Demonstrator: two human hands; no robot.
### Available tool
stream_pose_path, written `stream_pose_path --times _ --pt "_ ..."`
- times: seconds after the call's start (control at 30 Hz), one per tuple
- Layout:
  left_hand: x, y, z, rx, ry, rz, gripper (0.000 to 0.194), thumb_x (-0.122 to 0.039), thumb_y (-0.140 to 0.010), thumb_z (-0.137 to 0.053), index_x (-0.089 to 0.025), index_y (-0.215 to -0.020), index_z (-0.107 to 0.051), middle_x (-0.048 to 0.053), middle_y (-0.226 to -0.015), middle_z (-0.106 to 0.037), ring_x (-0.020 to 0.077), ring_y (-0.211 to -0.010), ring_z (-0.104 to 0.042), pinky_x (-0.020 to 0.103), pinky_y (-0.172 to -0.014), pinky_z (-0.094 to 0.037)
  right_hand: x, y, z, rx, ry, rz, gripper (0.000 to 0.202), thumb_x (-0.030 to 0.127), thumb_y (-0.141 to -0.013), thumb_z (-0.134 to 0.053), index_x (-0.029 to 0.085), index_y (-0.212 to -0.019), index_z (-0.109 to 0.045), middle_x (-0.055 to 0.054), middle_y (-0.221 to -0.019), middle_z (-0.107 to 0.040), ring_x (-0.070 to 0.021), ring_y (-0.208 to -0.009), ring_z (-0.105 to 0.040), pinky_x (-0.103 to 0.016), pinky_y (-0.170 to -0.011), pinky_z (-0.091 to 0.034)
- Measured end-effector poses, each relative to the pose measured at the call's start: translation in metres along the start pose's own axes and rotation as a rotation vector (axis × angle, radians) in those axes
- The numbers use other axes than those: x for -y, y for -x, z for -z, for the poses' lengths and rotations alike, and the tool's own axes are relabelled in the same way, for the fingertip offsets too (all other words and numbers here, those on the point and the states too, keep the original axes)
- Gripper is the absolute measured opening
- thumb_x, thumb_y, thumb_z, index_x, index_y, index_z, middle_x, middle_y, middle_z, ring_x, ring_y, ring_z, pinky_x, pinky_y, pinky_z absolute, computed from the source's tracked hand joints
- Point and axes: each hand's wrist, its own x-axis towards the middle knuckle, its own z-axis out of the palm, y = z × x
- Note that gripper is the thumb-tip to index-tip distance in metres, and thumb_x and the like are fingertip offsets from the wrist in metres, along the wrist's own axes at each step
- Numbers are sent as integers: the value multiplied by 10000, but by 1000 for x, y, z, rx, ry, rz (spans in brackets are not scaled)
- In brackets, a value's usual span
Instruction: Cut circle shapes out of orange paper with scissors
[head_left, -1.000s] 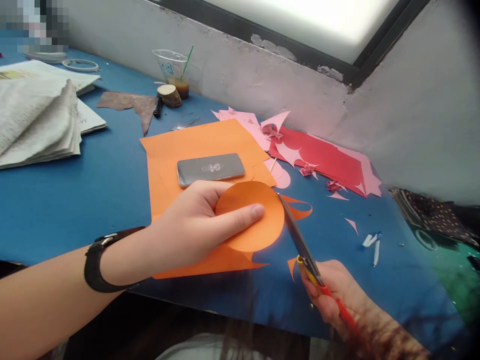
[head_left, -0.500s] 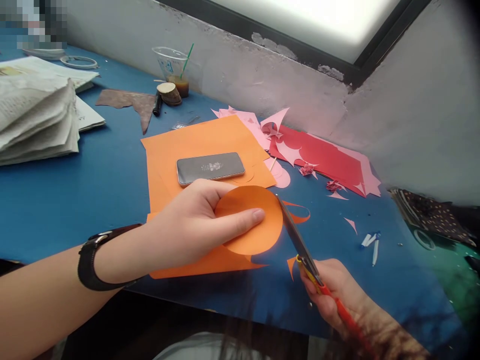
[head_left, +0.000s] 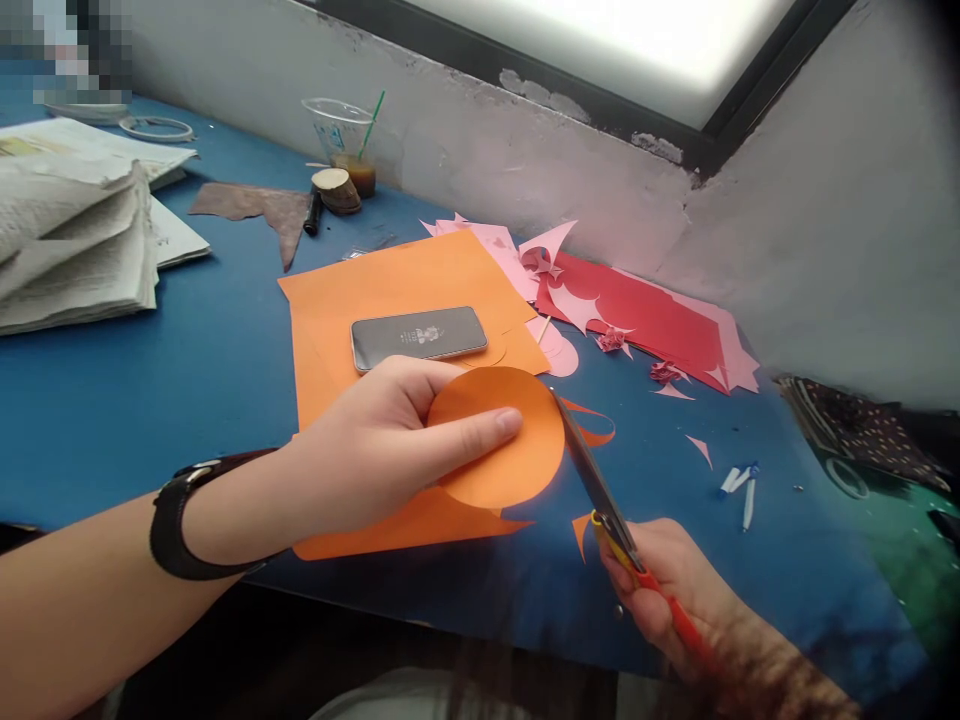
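My left hand (head_left: 390,440) is closed on an orange paper circle (head_left: 517,475), the thumb flat on its face and the fingers hidden beneath. In my right hand (head_left: 667,570) is a pair of scissors (head_left: 596,475) with red and yellow handles. Their blades point up and away, close beside the circle's right edge; whether they touch it I cannot tell. Under and behind my left hand lie orange paper sheets (head_left: 322,330), with a phone (head_left: 420,338) resting on top. A curved orange offcut (head_left: 596,438) lies just beyond the blades, and a smaller orange scrap (head_left: 580,535) near the handles.
Red paper (head_left: 645,310) and pink scraps (head_left: 574,305) lie along the wall. A plastic cup (head_left: 352,170) with a green straw stands behind a wood slice (head_left: 336,190). Newspapers (head_left: 75,240) are stacked at left. Small white-and-blue pieces (head_left: 748,495) lie at right on the blue table (head_left: 225,370).
My left hand and the orange circle have shifted very slightly left. The scissors stay almost where they were, beside the circle's right edge.
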Motion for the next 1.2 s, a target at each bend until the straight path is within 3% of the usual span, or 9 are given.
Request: stream_pose_path --times 0.17,0.27,0.4,0.57,0.67,0.93,1.2 --pt "-1 1 -4 -15 5 -44 371 -549 -985 -1037 -257 -801 -902 10 -807 -824 196 -701 -715 260 -607 -582 9 -8 3 15 -136 60 727 830 -1136 -825 271 -806 -498 89 -679 -391 -114 -549 -291 -298 -467 -216" --pt "-1 2 -4 -22 -9 -58 318 -546 -1011 -991 -268 -864 -945 15 -859 -866 219 -742 -770 280 -645 -642 9 -8 5 14 -127 76 728 856 -1134 -815 272 -815 -518 87 -680 -397 -122 -550 -308 -308 -484 -235" --pt "-1 3 -1 -28 -91 -62 357 -604 -1022 -984 -263 -915 -968 38 -879 -890 260 -797 -805 312 -671 -662 6 -4 5 6 -107 -6 767 894 -1100 -856 283 -805 -499 68 -699 -413 -155 -572 -322 -343 -516 -264" --pt "-2 2 3 -38 -168 -55 387 -627 -1038 -974 -267 -898 -961 49 -869 -890 266 -808 -804 322 -680 -654 3 -1 8 71 -73 -81 700 761 -1113 -919 285 -827 -494 55 -730 -436 -168 -595 -346 -353 -564 -298" --pt "-4 2 1 -24 -134 -55 350 -592 -1011 -1001 -278 -866 -945 33 -843 -877 255 -759 -777 329 -662 -635 4 -1 9 81 -78 -49 688 796 -1156 -847 280 -847 -511 55 -733 -435 -161 -602 -341 -346 -569 -287" --pt "-7 2 -2 1 -71 -57 376 -574 -997 -1031 -251 -834 -926 30 -825 -857 228 -729 -748 286 -599 -571 12 -5 3 25 -149 20 768 865 -1127 -830 265 -801 -478 78 -685 -382 -121 -562 -286 -318 -488 -212" --pt "-5 2 -1 -12 -58 -27 309 -552 -961 -1044 -265 -876 -967 55 -958 -939 291 -858 -864 321 -666 -682 23 -15 3 3 -115 97 801 913 -1162 -764 263 -781 -492 77 -656 -410 -114 -540 -295 -304 -457 -228"
